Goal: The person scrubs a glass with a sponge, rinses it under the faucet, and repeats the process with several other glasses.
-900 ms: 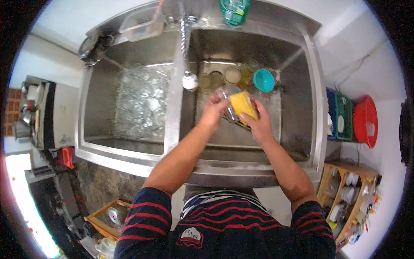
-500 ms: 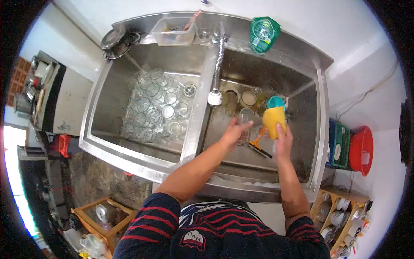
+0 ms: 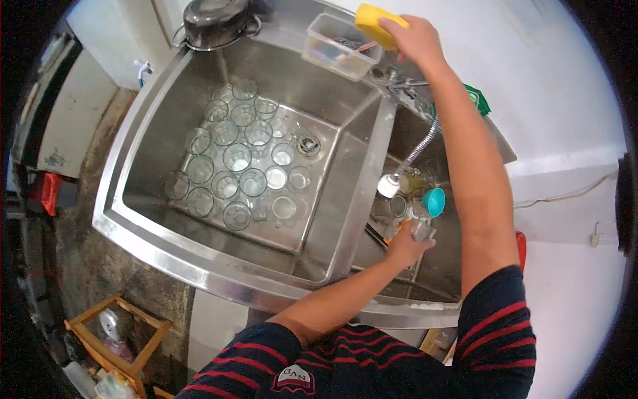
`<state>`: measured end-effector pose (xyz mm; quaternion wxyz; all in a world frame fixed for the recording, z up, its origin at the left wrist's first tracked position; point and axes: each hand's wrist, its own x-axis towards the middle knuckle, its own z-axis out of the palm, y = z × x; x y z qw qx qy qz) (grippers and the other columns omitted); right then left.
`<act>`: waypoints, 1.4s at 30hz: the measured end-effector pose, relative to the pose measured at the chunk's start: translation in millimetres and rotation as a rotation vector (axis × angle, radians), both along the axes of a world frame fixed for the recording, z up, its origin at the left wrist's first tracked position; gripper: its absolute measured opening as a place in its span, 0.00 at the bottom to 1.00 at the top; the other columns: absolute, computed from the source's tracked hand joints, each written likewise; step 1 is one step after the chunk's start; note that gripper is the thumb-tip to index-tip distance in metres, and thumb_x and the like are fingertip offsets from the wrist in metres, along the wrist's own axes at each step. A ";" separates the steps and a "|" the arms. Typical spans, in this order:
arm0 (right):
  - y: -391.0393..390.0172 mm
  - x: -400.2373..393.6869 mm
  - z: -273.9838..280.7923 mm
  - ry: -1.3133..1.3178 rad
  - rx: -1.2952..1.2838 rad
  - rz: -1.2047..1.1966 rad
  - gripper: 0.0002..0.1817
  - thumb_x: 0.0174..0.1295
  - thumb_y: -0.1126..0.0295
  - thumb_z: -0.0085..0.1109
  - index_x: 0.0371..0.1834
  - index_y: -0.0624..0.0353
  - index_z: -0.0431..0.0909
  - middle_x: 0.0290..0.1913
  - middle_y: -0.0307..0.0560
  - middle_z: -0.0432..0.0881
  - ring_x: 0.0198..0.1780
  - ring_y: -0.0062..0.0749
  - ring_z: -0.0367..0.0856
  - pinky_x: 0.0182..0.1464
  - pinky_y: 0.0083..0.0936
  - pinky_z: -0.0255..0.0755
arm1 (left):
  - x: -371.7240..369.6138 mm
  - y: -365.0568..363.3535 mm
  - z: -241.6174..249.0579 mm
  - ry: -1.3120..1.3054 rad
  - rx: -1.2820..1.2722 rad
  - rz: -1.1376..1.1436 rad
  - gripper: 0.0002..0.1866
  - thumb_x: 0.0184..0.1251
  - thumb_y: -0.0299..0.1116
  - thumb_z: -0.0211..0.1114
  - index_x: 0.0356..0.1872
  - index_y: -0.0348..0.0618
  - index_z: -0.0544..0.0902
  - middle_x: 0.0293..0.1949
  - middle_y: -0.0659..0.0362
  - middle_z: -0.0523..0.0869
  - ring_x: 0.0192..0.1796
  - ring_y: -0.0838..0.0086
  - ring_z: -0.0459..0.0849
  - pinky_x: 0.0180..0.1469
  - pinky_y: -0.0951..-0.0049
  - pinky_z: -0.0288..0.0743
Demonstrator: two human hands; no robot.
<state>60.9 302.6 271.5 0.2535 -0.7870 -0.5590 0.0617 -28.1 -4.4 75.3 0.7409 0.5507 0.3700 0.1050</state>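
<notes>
My right hand (image 3: 420, 41) is raised to the back of the sink, closed round a yellow sponge (image 3: 377, 24). The sponge is at the right edge of a clear plastic container (image 3: 325, 54) on the ledge. Down in the right basin, my left hand (image 3: 407, 247) grips a drinking glass (image 3: 421, 230). Just behind it a turquoise cup (image 3: 434, 202) lies among several glasses (image 3: 397, 206). A black-edged squeegee (image 3: 376, 235) is partly hidden by my left hand.
Many clear glasses (image 3: 237, 157) stand in the left basin. A flexible faucet hose (image 3: 421, 147) hangs over the right basin. On the back ledge are a dark lidded pot (image 3: 216, 23) and a green pouch (image 3: 477, 100), partly behind my right arm.
My right hand has moved up and away from the basin with the sponge, to the container on the ledge. My left hand still holds a glass in the right basin. The view has shifted left.
</notes>
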 end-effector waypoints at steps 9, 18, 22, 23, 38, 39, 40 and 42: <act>152.7 15.3 -111.2 -0.201 -0.712 0.237 0.24 0.52 0.56 0.65 0.35 0.74 0.81 0.28 0.54 0.82 0.24 0.39 0.81 0.28 0.33 0.77 | -18.7 8.6 13.2 -0.003 -0.112 -0.118 0.45 0.50 0.49 0.71 0.64 0.33 0.62 0.58 0.40 0.74 0.60 0.52 0.75 0.61 0.59 0.69; 143.1 13.7 -100.5 0.017 -0.657 0.021 0.23 0.56 0.56 0.63 0.45 0.67 0.79 0.32 0.51 0.82 0.32 0.35 0.81 0.36 0.29 0.75 | -14.7 1.9 3.3 -0.052 -0.126 -0.068 0.43 0.49 0.46 0.72 0.63 0.36 0.62 0.56 0.41 0.76 0.57 0.51 0.77 0.58 0.58 0.71; 121.0 -3.8 -65.9 -0.125 -0.331 -0.111 0.25 0.51 0.54 0.65 0.31 0.74 0.81 0.28 0.55 0.84 0.27 0.41 0.83 0.32 0.35 0.78 | -11.6 -8.1 3.8 -0.061 -0.063 -0.095 0.43 0.47 0.45 0.73 0.63 0.36 0.64 0.55 0.42 0.77 0.57 0.52 0.77 0.58 0.59 0.71; 116.9 -6.5 -64.8 -0.296 -0.332 -0.121 0.26 0.50 0.53 0.65 0.30 0.74 0.82 0.28 0.57 0.84 0.28 0.42 0.84 0.33 0.34 0.78 | -12.6 -2.0 6.0 -0.059 -0.046 -0.109 0.42 0.47 0.45 0.73 0.62 0.36 0.65 0.55 0.42 0.77 0.57 0.53 0.77 0.58 0.59 0.71; -284.3 38.0 -56.4 1.303 0.363 -0.152 0.18 0.65 0.61 0.52 0.51 0.63 0.75 0.39 0.52 0.83 0.31 0.37 0.82 0.21 0.28 0.72 | -14.0 35.0 9.7 -0.027 0.351 0.027 0.38 0.40 0.42 0.75 0.56 0.36 0.72 0.45 0.44 0.82 0.47 0.55 0.82 0.50 0.62 0.75; -316.0 50.8 -76.7 1.420 0.402 -0.251 0.18 0.65 0.61 0.51 0.51 0.64 0.75 0.40 0.52 0.83 0.31 0.37 0.82 0.21 0.28 0.72 | -13.8 35.7 8.4 -0.070 0.365 0.048 0.39 0.40 0.42 0.76 0.56 0.35 0.72 0.46 0.45 0.82 0.47 0.57 0.82 0.50 0.64 0.75; -342.4 62.9 -99.3 1.538 0.441 -0.352 0.18 0.66 0.61 0.51 0.50 0.64 0.75 0.41 0.52 0.83 0.31 0.37 0.82 0.20 0.28 0.72 | -14.1 36.7 10.0 -0.067 0.373 0.033 0.39 0.40 0.42 0.76 0.56 0.35 0.72 0.46 0.45 0.82 0.47 0.57 0.82 0.50 0.64 0.75; -381.9 71.8 -139.1 1.584 0.407 -0.364 0.17 0.66 0.62 0.50 0.50 0.63 0.75 0.41 0.51 0.83 0.31 0.37 0.82 0.19 0.28 0.71 | -14.3 33.2 14.6 -0.070 0.575 0.009 0.41 0.41 0.41 0.76 0.58 0.35 0.71 0.48 0.44 0.81 0.47 0.57 0.82 0.50 0.64 0.75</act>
